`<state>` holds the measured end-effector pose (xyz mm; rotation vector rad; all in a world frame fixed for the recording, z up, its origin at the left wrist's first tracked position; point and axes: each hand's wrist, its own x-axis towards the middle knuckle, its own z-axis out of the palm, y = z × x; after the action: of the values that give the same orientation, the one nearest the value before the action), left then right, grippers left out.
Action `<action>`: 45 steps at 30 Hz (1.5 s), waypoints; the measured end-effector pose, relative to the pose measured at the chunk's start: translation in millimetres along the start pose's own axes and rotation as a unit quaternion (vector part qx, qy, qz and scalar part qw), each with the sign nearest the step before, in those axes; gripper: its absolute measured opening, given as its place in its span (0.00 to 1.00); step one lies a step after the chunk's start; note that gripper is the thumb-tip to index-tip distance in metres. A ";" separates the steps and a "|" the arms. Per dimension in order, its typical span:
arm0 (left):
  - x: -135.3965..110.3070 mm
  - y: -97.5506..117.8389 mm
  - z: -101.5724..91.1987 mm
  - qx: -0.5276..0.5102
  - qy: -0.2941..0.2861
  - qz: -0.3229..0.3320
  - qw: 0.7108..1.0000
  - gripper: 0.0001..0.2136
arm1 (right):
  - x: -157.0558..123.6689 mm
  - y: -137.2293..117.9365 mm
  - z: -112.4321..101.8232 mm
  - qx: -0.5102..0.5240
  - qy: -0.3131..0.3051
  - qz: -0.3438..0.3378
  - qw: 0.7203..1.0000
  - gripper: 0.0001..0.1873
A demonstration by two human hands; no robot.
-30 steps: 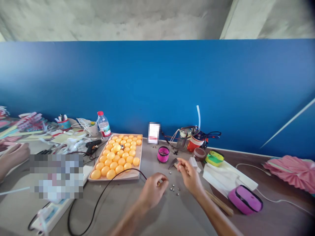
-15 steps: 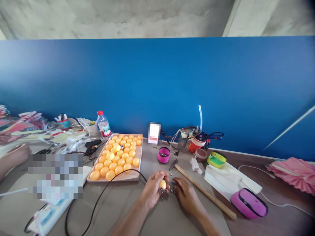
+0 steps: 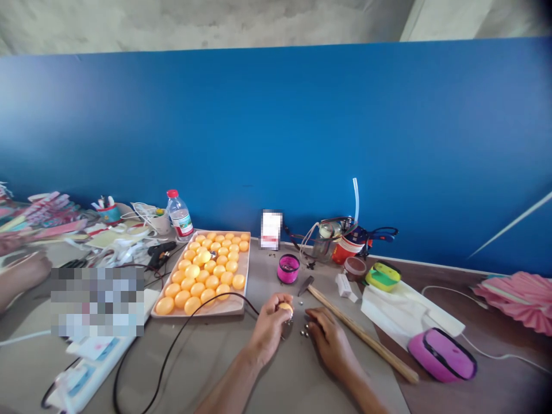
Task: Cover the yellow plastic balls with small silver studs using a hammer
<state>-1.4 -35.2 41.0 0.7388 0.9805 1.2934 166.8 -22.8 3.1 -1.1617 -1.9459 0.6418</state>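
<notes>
My left hand (image 3: pixel 268 326) is closed around an orange ping-pong ball (image 3: pixel 285 308), its thumb lying over the top. Small dark metal bits (image 3: pixel 286 329) show under the ball at the fingers; their kind is too small to tell. Fingers bent and a little apart, my right hand (image 3: pixel 328 336) lies low over the table with nothing visible in it. Small shiny metal beads (image 3: pixel 304 331) lie beside its fingertips, and a single bead (image 3: pixel 301 303) sits farther off. A hammer (image 3: pixel 357 328) with a wooden handle lies just beyond my right hand.
A tray (image 3: pixel 245 270) of orange balls stands left, with a black cable (image 3: pixel 181 328) across its corner. A pink round container (image 3: pixel 288 269) is ahead. A pink case (image 3: pixel 442 353) and white paper (image 3: pixel 388 310) lie right. Another person's hand (image 3: pixel 32 270) is far left, near a power strip (image 3: pixel 92 368).
My left hand has turned, so its thumb and fingers now cover more of the ball. My right hand has drawn slightly right, away from the beads. The view has tilted a little.
</notes>
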 end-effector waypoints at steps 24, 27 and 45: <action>7.4 -8.1 -0.5 0.099 0.038 0.022 0.994 0.26 | -3.7 -11.7 -19.5 -0.144 -0.133 -0.028 0.980 0.10; 8.8 -10.4 -0.3 0.091 0.037 0.023 0.995 0.25 | -2.2 -9.3 -13.9 -0.142 -0.134 -0.028 0.980 0.10; 13.0 -14.0 -1.7 -0.002 0.040 0.009 0.999 0.24 | -4.4 -13.2 -9.6 -0.120 -0.095 -0.050 0.987 0.11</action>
<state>3.1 -24.7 25.5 0.6977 1.0375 1.3485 169.3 -32.4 16.7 -1.1720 -2.2781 0.4885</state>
